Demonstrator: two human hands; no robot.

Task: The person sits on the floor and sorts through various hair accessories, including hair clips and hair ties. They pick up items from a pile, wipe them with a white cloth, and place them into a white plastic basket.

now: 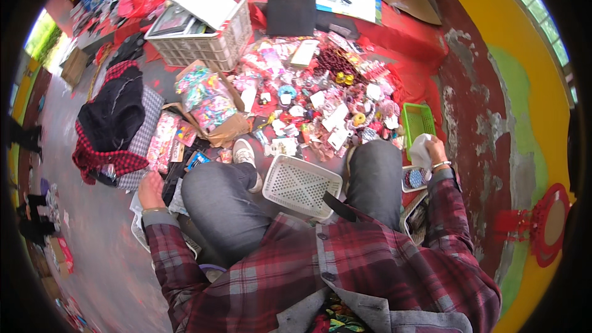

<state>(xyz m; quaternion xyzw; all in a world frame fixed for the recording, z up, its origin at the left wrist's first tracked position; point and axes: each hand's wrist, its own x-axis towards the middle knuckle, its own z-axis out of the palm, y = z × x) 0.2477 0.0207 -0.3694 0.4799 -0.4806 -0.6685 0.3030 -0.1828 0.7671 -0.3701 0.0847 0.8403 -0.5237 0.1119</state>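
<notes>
My right hand (438, 152) grips a white crumpled piece (420, 152), thin like a bag or a sheet; I cannot tell which. Just below it lies a small white tray (409, 187) with a blue-and-dark patterned item (414, 178) inside. A bright green basket (419, 118) stands beyond that hand. My left hand (150, 190) is beside my left knee, its fingers pointing forward with nothing visible in them. Next to it are a white basket (138, 225) and pink packs (164, 142). Between my feet sits a white perforated basket (302, 185).
Ahead spreads a pile of hair ties and small accessories (336, 102). A cardboard box (233, 128) holds a bag of colourful pieces (206, 95). Behind stands a large crate (231, 40). Dark clothing (114, 114) lies left; a peeling wall (475, 111) rises at right.
</notes>
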